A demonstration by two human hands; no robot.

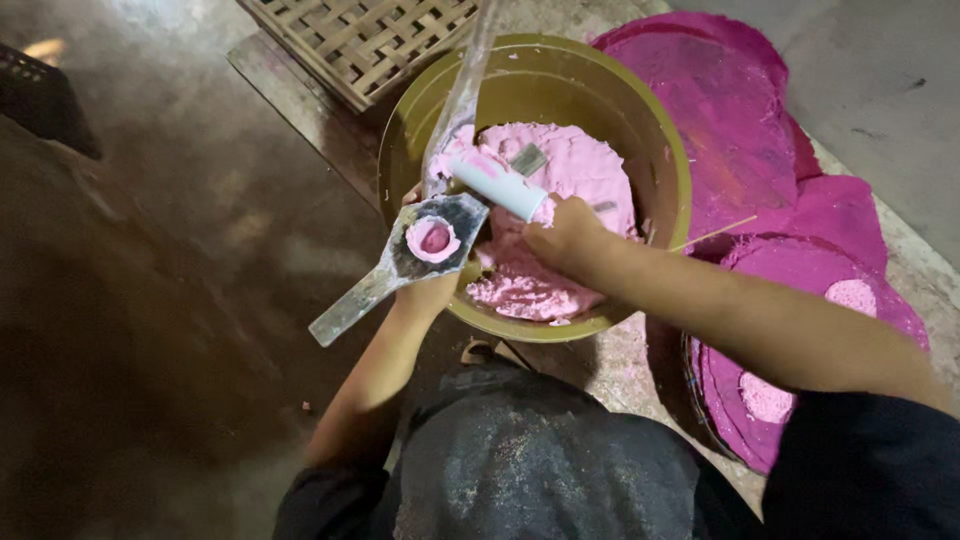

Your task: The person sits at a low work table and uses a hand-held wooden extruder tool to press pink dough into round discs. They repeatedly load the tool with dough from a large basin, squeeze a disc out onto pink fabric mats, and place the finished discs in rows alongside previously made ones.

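Head view shows the left hand (428,292) gripping a flat metal mould (400,265) with its pink dab (433,239) over the bowl (660,150) rim, the right hand (562,235) wrapped round a white tube (497,186) (a tilt could slide it off).

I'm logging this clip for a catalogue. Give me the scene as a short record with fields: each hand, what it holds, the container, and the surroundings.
left hand: holds a flat metal mould with a pink filled cup
right hand: grips a white tube over the paste
container: olive-yellow bucket holding pink paste
beside it: magenta-stained round trays to the right
behind: woven bamboo basket
floor: bare concrete
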